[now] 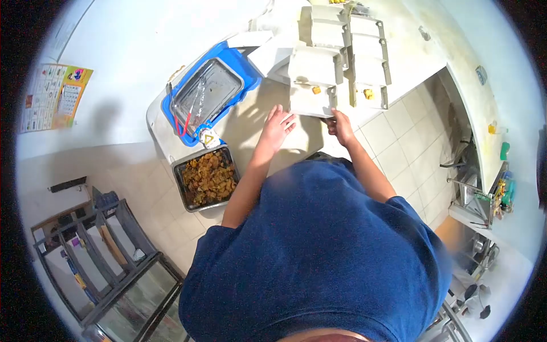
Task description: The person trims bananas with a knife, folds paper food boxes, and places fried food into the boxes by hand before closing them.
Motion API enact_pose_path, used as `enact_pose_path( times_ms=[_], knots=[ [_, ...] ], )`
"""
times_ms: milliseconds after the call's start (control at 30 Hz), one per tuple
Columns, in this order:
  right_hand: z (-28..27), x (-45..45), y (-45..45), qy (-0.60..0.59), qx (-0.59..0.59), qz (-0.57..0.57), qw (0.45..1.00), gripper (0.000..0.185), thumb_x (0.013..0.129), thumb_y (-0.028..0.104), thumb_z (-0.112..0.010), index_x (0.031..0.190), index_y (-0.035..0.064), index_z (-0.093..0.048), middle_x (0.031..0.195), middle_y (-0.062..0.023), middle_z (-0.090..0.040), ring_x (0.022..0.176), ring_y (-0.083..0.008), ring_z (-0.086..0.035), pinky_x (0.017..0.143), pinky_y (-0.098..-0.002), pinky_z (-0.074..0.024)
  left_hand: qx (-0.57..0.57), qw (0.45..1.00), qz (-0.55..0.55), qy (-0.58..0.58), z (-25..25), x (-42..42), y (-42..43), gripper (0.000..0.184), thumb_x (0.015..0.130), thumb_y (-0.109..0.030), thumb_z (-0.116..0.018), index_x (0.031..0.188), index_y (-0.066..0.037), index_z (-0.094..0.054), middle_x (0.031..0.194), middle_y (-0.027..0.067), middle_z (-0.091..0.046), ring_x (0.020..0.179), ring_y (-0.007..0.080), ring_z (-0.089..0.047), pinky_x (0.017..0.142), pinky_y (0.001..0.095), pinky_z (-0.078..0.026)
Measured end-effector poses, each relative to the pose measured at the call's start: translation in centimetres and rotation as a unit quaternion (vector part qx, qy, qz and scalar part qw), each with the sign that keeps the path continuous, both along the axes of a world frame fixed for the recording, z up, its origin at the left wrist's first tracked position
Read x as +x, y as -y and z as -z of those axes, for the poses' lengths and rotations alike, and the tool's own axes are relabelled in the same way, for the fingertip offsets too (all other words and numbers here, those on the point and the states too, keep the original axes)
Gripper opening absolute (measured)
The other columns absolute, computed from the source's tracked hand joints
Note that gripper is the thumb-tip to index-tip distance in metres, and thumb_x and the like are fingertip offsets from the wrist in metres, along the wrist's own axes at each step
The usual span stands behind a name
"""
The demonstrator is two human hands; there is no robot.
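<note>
My left hand (277, 128) is open, its fingers apart, just off the near left corner of an open white food box (313, 102). A small orange-yellow piece of food (317, 90) lies in that box. My right hand (342, 127) pinches the box's near right corner between thumb and fingers. Beside it on the right stands another open white box (379, 98), with a yellow-orange piece of food (368, 94) inside. More open white boxes (329, 32) stretch in two rows toward the back.
To the left, a metal tray (212, 85) sits on blue plastic with red-handled tongs (185, 125). A deep pan (183, 194) of browned food pieces stands at the table's left edge. Tiled floor (393, 125) shows at right; a dark-framed rack (102, 245) stands lower left.
</note>
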State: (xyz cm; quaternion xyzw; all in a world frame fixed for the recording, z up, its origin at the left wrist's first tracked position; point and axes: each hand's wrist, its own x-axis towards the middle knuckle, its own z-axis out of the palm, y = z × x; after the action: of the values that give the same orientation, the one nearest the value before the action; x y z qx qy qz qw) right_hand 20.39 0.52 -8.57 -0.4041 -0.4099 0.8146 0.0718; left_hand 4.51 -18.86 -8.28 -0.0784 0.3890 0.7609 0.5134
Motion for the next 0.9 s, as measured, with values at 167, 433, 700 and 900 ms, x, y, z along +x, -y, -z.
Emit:
enact_pose_path(
  times_ms=[167, 433, 700, 900],
  knots=[
    [2.5, -0.2, -5.2, 0.023, 0.027, 0.046, 0.998, 0.029, 0.096, 0.038, -0.053, 0.087, 0.0127, -0.044, 0.064, 0.0032, -0.037, 0.05, -0.0078, -0.031, 0.044, -0.025, -0.0264, -0.035, 0.999, 0.0, -0.014, 0.2, -1.2, 0.1, 0.074, 0.093, -0.054, -0.056, 0.147, -0.019, -0.021, 0.142, 0.0127, -0.047, 0.123, 0.0264, -0.049, 0.099, 0.0389, -0.04],
    [6.8, -2.2, -9.4, 0.078, 0.026, 0.106, 0.991, 0.033, 0.096, 0.041, -0.054, 0.081, 0.0132, -0.046, 0.061, 0.0044, -0.034, 0.046, -0.0071, -0.028, 0.04, -0.0247, -0.0223, -0.126, 0.991, -0.028, 0.017, 1.8, -0.5, -0.5, 0.068, 0.1, -0.05, -0.045, 0.152, -0.016, -0.017, 0.133, 0.0125, -0.052, 0.114, 0.024, -0.054, 0.091, 0.037, -0.045],
    [8.3, -3.2, -9.0, 0.106, 0.014, 0.178, 0.978, 0.043, 0.096, 0.053, -0.052, 0.095, 0.0101, -0.05, 0.077, -0.0022, -0.051, 0.055, -0.011, -0.043, 0.042, -0.0248, -0.0328, -0.128, 0.988, -0.071, 0.049, 4.2, -2.0, -2.9, 0.059, 0.097, -0.047, -0.052, 0.142, -0.014, -0.032, 0.13, 0.0145, -0.054, 0.109, 0.0268, -0.058, 0.089, 0.0382, -0.05],
    [10.0, -4.3, -8.6, 0.114, 0.013, 0.225, 0.968, 0.047, 0.096, 0.052, -0.052, 0.096, 0.0058, -0.049, 0.08, -0.0047, -0.05, 0.059, -0.0139, -0.045, 0.043, -0.0283, -0.0357, -0.165, 0.957, -0.229, 0.07, 4.4, -10.8, -9.5, 0.065, 0.09, -0.046, -0.065, 0.133, -0.007, -0.036, 0.128, 0.019, -0.047, 0.099, 0.0301, -0.057, 0.088, 0.0426, -0.052]
  ],
)
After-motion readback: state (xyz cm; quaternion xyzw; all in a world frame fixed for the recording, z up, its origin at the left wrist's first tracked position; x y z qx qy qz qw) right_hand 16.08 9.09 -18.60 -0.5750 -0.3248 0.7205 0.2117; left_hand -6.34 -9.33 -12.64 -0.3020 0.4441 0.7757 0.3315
